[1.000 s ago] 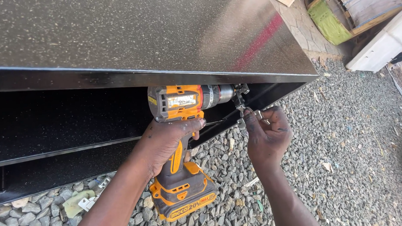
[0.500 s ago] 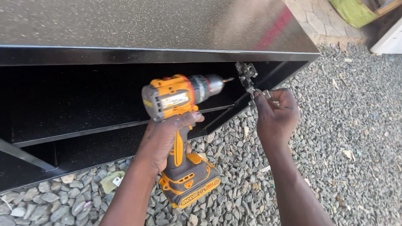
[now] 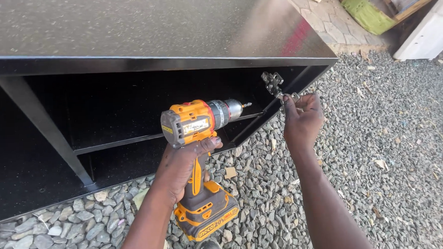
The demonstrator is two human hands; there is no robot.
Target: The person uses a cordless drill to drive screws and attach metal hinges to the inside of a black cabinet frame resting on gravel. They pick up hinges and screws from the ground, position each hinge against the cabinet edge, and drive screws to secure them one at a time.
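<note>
Gravel lies under the black cabinet (image 3: 178,56); with the left hand (image 3: 183,166) clamped on the drill (image 3: 200,155) and the right hand (image 3: 303,118) pinching the hinge (image 3: 274,85), it seems wise to seat the bit squarely before pressing

The cabinet (image 3: 128,39) runs off the left and top edges. The left hand (image 3: 183,163) hides the drill (image 3: 199,125) grip; the hinge (image 3: 274,85) screws are too small to tell.
</note>
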